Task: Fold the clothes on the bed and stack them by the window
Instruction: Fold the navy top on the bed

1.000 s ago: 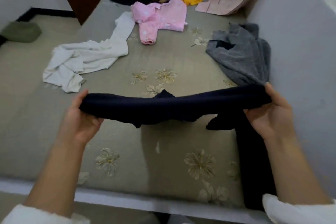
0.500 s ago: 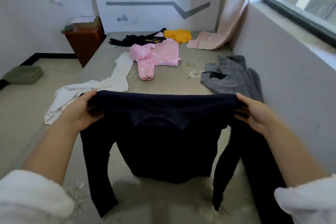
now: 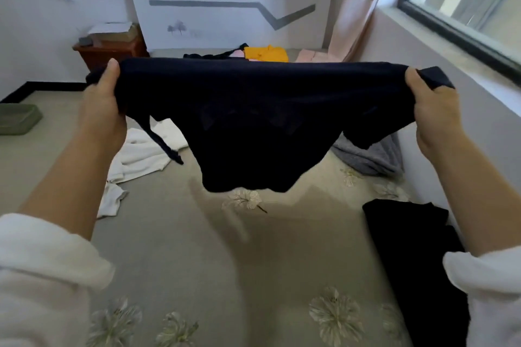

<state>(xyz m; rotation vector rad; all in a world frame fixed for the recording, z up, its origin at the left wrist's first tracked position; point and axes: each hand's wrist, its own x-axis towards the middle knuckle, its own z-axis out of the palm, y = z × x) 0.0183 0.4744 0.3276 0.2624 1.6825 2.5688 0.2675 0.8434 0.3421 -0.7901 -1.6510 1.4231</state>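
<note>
Both hands are raised at chest height and set wide apart. The left hand (image 3: 103, 104) grips one end of a dark navy garment (image 3: 262, 121), thumb on the near face and fingers hidden behind the cloth. The right hand (image 3: 434, 110) grips the opposite end in the same way, with a corner of fabric poking out past the thumb. Held so, the top edge runs nearly taut and level between the two grips, and the body of the garment hangs free in a sagging curve, well above the bed (image 3: 197, 248).

Assessment: the wide, high hold appears meant to let the cloth drop straight and shed its creases before it is laid down for folding (a thin strip dangles loose on the left side and may need tucking).

Outstanding items on the bed:
- a white garment (image 3: 146, 155), crumpled on the left
- a grey garment (image 3: 372, 158) against the right wall
- a yellow garment (image 3: 266, 54) at the far end
- a black garment (image 3: 408, 239) on the near right, below the window (image 3: 465, 3)

No folded stack can be made out by the window, so the task is judged to be at an early stage.
</note>
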